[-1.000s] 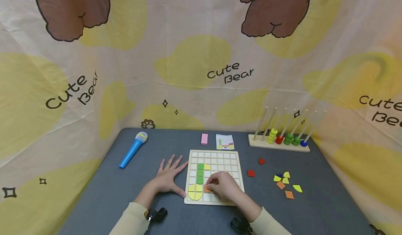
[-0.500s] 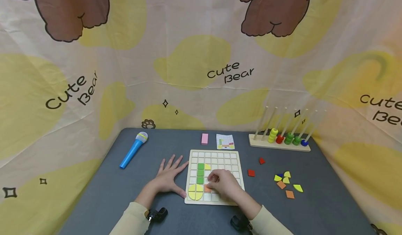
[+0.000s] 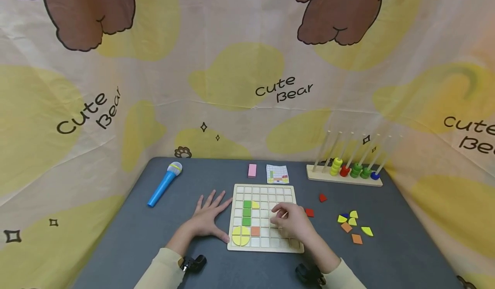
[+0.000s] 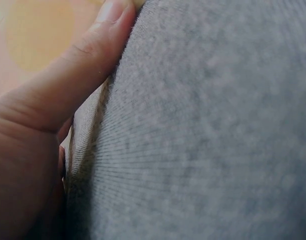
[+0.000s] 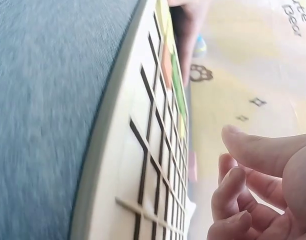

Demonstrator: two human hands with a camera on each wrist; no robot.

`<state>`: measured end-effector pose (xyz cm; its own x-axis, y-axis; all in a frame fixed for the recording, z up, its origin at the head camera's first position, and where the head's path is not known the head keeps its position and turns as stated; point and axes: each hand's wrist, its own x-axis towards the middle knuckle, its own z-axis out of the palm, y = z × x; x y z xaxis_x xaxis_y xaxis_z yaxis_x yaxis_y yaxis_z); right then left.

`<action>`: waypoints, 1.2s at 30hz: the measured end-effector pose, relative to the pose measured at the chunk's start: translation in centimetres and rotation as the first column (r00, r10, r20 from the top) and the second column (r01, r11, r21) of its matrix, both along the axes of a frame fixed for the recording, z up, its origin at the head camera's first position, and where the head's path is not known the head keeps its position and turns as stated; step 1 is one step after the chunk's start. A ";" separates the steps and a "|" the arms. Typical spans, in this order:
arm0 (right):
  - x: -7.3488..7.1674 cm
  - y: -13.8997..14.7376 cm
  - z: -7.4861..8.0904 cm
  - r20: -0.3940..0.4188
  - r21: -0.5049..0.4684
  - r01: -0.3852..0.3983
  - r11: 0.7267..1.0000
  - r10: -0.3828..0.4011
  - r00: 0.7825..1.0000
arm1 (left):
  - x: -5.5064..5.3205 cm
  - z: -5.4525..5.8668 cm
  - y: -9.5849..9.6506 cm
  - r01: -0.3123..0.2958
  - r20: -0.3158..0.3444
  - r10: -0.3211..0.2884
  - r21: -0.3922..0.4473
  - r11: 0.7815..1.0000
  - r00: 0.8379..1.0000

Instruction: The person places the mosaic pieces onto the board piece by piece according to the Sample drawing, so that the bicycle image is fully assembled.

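A pale wooden grid board (image 3: 267, 189) lies at the middle of the table. On it are green squares (image 3: 246, 212), yellow quarter-rounds (image 3: 240, 236), one small yellow piece (image 3: 255, 205) and an orange square (image 3: 255, 231). My left hand (image 3: 205, 220) lies flat with fingers spread on the table, its thumb and a fingertip at the board's left edge. Over the board's right half hovers my right hand (image 3: 291, 222), its fingers loosely bent. In the right wrist view, nothing sits between the thumb and fingers (image 5: 230, 187) of that hand.
Right of the board lie red pieces (image 3: 322, 198) and a loose group of yellow, orange and blue pieces (image 3: 346, 226). Behind it are a pink block (image 3: 252, 171) and a pattern card (image 3: 277, 174). A bead rack (image 3: 344, 178) stands back right, a toy microphone (image 3: 164, 185) left.
My right hand has let go of the orange square, which stays in its cell, and has moved right across the board. My left hand has stayed put.
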<state>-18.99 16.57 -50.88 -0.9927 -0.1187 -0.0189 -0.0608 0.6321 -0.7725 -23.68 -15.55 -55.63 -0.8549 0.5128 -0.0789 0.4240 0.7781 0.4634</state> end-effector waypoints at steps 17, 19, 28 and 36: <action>-0.1 5.8 0.7 0.001 0.047 0.163 0.985 -0.163 0.987 | -0.1 0.6 0.2 0.000 0.020 0.001 -0.065 0.998 1.000; -0.1 6.5 0.7 0.001 0.058 0.174 0.983 -0.175 0.985 | -0.1 0.6 0.2 -0.001 0.019 0.002 -0.060 0.998 1.000; 0.3 9.1 0.5 -0.003 0.080 0.204 0.976 -0.204 0.979 | 0.0 0.5 0.1 -0.010 0.018 0.011 -0.061 0.998 1.000; 1.0 11.9 0.7 0.013 0.114 0.236 0.965 -0.239 0.971 | 0.0 0.5 0.2 -0.011 0.026 0.013 -0.074 0.997 1.000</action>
